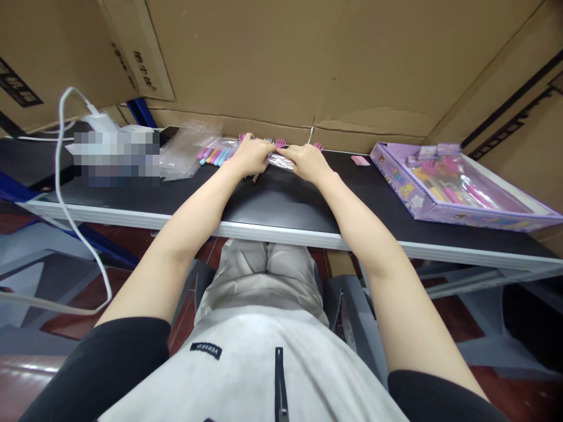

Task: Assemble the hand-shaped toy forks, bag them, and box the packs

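Note:
Both hands meet over the far half of the black tabletop. A shiny, clear plastic packet (281,161) lies between them, its contents too small to make out. The fingers of my left hand (253,156) are closed at the packet's left end. My right hand (311,162) is closed on its right end. Beside my left hand is a row of slim sticks (216,155) with pink, yellow, purple and blue handles. Pink claw-shaped heads (280,143) show just behind the hands. Some thin brownish pieces under my left hand are mostly hidden.
Loose clear plastic bags (187,155) lie on the left, near a white charger (102,122) and its looping cable. On the right stands a purple display box (407,187) with packed claw-headed sticks. A small pink card (360,160) lies between. Cardboard (281,64) walls the back.

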Demonstrator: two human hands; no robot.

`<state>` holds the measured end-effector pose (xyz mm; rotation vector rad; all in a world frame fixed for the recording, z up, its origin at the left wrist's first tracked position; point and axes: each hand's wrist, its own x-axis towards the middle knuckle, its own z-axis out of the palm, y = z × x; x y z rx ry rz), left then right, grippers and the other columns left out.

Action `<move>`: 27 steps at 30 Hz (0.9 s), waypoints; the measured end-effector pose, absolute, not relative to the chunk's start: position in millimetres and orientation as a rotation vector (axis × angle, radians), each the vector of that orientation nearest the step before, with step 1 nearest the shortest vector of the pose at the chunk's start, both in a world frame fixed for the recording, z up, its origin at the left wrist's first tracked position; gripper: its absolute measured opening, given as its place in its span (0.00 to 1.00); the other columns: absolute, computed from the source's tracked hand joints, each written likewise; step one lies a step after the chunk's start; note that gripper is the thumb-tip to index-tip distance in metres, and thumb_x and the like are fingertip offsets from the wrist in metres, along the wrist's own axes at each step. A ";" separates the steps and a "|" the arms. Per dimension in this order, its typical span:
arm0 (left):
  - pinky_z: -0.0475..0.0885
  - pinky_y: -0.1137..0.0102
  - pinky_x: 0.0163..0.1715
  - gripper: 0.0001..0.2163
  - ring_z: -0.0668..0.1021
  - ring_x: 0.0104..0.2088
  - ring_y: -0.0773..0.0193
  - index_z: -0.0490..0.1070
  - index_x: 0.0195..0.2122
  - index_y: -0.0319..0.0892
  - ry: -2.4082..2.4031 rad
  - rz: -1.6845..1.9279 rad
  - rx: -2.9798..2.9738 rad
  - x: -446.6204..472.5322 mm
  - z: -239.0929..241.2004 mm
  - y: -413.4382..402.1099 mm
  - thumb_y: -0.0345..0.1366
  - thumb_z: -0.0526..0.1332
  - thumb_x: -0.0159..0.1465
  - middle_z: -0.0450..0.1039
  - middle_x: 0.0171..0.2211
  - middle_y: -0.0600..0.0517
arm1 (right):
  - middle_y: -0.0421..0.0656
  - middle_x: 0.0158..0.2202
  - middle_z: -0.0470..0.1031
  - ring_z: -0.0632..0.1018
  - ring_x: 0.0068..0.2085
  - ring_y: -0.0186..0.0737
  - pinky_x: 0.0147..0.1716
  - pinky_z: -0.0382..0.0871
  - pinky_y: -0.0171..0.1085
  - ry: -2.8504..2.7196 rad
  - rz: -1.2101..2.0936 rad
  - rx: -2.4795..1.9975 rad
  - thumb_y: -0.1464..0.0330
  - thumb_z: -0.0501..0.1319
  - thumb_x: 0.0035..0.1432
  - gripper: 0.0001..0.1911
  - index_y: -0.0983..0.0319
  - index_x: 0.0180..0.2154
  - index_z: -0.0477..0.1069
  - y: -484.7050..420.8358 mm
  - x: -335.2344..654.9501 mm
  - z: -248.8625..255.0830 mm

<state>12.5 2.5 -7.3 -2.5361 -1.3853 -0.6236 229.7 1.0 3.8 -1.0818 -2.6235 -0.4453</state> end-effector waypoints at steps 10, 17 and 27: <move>0.73 0.51 0.59 0.15 0.83 0.56 0.40 0.82 0.48 0.43 -1.489 -0.555 -2.423 15.8 -1.8 -0.3 0.32 0.61 0.63 0.85 0.47 0.41 | 0.54 0.61 0.83 0.84 0.58 0.53 0.53 0.69 0.44 -2.595 -0.488 -1.228 0.66 0.50 0.80 0.27 0.61 0.70 0.76 -10.5 227.4 11.5; 0.74 0.55 0.53 0.14 0.83 0.53 0.39 0.82 0.45 0.41 -1.506 -0.512 -2.380 18.9 1.1 -2.1 0.29 0.60 0.61 0.85 0.46 0.38 | 0.54 0.60 0.84 0.84 0.57 0.54 0.52 0.70 0.45 -2.561 -0.489 -1.237 0.65 0.50 0.79 0.26 0.61 0.68 0.78 -10.0 228.6 11.3; 0.74 0.54 0.54 0.15 0.83 0.55 0.38 0.82 0.49 0.40 -1.586 -0.451 -2.358 17.9 4.4 -5.1 0.30 0.59 0.65 0.84 0.49 0.36 | 0.50 0.59 0.85 0.83 0.59 0.56 0.59 0.72 0.49 -2.475 -0.233 -1.223 0.61 0.58 0.76 0.26 0.58 0.69 0.77 -2.9 239.7 14.3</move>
